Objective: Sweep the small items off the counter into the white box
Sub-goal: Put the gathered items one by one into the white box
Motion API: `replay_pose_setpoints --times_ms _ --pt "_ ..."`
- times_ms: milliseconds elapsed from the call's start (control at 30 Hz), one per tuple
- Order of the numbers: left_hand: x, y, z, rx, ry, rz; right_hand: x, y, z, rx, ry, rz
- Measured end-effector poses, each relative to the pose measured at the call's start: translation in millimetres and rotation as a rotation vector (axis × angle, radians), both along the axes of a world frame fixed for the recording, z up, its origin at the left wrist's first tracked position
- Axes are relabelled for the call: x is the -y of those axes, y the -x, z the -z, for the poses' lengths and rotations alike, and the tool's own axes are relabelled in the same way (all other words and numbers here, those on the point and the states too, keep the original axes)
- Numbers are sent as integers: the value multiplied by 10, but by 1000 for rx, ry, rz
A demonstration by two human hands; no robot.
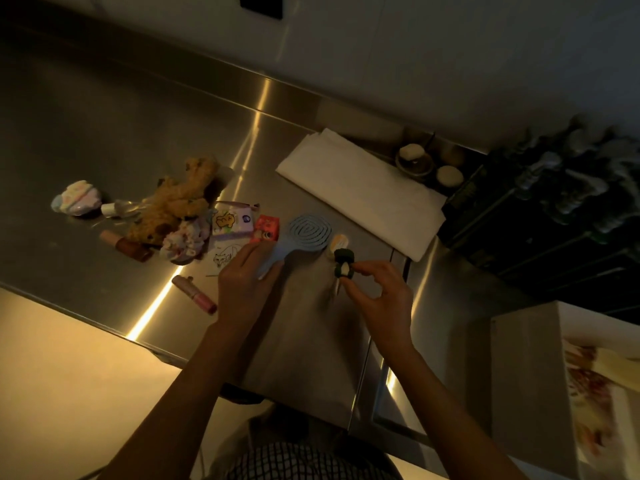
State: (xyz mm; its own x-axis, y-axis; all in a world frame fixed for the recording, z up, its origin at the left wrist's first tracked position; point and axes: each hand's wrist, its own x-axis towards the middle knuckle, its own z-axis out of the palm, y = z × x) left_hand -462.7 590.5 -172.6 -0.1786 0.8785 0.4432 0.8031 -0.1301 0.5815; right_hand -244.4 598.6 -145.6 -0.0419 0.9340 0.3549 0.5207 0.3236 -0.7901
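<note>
I see the small items clustered mid-counter (114,109): my right hand (377,299) pinches a dark green and white trinket (343,265) between thumb and fingertips, just above the steel. My left hand (242,285) curls round the blue brush (298,240) handle, beside the plush toy (176,206); the white box (526,368) sits at the far right.

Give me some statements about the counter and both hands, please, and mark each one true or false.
1. The left hand holds the blue hairbrush by its handle. True.
2. The right hand is empty. False: it pinches a small dark green item.
3. The brown plush toy lies left of the hairbrush. True.
4. The folded white cloth covers the plush toy. False: it lies apart, right of the hairbrush.
</note>
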Motion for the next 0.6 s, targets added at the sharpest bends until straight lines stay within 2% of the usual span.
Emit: replay_pose_setpoints --times_ms 133,400,600 --pt "-59 -39 -151 1 -78 16 -9 -27 -1 3 20 13" --pt "-106 -49 -221 55 -43 31 -10 -26 -16 2 36 -6" --pt "-158 -149 -437 236 -98 32 -45 -44 -88 18 22 6"
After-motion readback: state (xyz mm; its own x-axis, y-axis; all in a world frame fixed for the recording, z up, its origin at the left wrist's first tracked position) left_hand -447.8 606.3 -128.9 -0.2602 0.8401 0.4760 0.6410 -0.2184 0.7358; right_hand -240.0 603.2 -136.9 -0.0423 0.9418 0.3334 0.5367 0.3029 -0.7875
